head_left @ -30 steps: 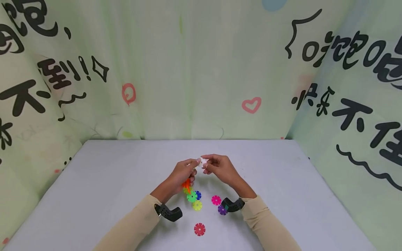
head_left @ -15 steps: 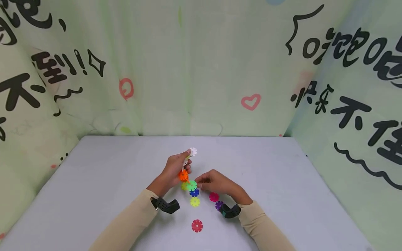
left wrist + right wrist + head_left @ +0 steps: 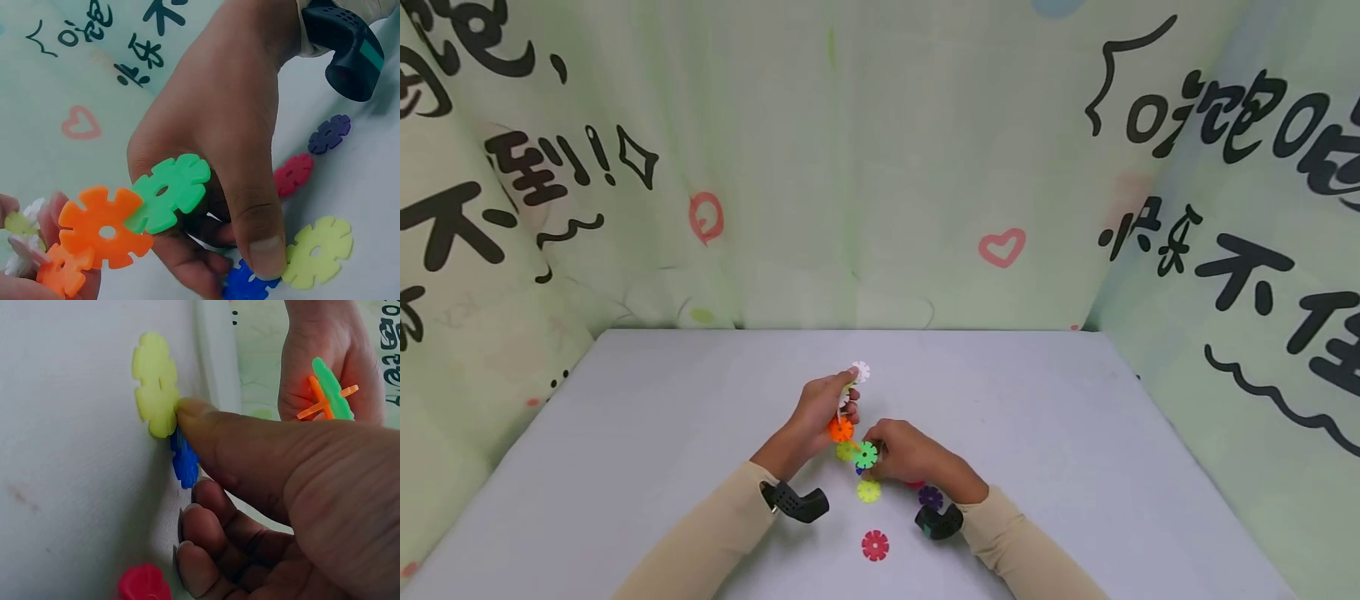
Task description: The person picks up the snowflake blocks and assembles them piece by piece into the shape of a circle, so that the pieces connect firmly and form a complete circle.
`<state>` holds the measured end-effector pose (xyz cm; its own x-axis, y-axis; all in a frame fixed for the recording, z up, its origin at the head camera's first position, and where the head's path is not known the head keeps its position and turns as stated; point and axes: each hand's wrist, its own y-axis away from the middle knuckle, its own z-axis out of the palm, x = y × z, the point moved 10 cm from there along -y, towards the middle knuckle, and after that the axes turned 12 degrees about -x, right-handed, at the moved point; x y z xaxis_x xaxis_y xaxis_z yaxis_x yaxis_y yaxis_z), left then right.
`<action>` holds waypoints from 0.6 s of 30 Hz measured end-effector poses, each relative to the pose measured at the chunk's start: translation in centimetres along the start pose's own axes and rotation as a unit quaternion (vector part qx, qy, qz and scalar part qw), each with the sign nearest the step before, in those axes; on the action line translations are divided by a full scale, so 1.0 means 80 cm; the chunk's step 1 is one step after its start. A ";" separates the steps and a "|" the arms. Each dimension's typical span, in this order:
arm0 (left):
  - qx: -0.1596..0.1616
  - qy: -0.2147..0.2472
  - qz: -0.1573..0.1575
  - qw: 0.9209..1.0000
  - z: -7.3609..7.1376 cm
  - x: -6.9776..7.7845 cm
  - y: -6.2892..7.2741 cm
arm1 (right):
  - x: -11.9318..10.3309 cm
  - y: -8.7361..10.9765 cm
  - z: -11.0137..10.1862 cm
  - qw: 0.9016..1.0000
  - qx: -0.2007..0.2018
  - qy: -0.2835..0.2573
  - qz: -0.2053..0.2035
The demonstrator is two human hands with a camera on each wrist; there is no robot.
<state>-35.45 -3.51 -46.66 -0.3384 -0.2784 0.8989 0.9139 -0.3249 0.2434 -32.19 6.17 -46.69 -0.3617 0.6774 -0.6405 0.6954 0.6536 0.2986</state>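
My left hand (image 3: 818,408) grips a chain of joined notched plastic snowflake discs. A white disc (image 3: 861,372) pokes out at the thumb end. At the other end come an orange disc (image 3: 103,228) and a green disc (image 3: 170,195) slotted into it. Low over the table, my right hand (image 3: 919,457) pinches a blue snowflake disc (image 3: 185,461) between thumb and fingers. A light yellow disc (image 3: 155,387) lies right beside it, at the thumb tip. The blue disc is mostly hidden by the right hand in the head view.
A purple disc (image 3: 930,497) and a pink disc (image 3: 294,174) lie near the right wrist. Closer to me is a red disc (image 3: 875,546). Beneath the chain shows a yellow-green disc (image 3: 846,451). Printed curtains surround the white table (image 3: 700,367).
My right hand has left the white disc at the chain's top, come down toward me and closed on the blue disc. The left hand keeps its grip, lowered slightly with the chain turned.
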 end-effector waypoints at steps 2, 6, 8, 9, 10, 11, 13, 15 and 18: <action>-0.009 -0.002 0.000 1.000 0.003 -0.002 -0.001 | 0.001 0.002 -0.001 1.000 -0.002 0.001 0.005; -0.018 -0.009 -0.001 1.000 0.006 -0.003 0.001 | 0.000 0.006 -0.006 1.000 -0.004 0.001 0.007; -0.019 -0.010 -0.001 1.000 0.005 -0.002 0.002 | -0.001 0.007 -0.007 1.000 -0.006 -0.004 0.006; -0.019 -0.010 0.000 1.000 0.004 -0.002 0.003 | 0.000 0.007 -0.007 1.000 -0.009 -0.005 0.008; -0.019 -0.010 0.000 1.000 0.004 -0.003 0.004 | 0.000 0.007 -0.006 1.000 -0.011 -0.006 0.009; -0.020 -0.011 0.003 1.000 0.003 -0.003 0.005 | -0.001 0.007 -0.006 1.000 -0.013 -0.007 0.009; -0.021 -0.011 0.003 1.000 0.001 -0.003 0.006 | 0.001 0.007 -0.004 1.000 -0.016 -0.008 0.012; -0.024 -0.014 0.002 1.000 -0.001 -0.004 0.008 | 0.004 0.010 -0.005 1.000 -0.015 -0.009 0.012; -0.027 -0.017 -0.004 0.999 -0.002 -0.007 0.009 | 0.011 0.015 -0.007 1.000 -0.008 -0.009 0.013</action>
<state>-34.62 -3.75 -47.02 -0.3365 -0.2442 0.9095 0.8976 -0.3752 0.2314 -32.03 7.71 -46.48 -0.3318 0.6879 -0.6455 0.6938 0.6416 0.3272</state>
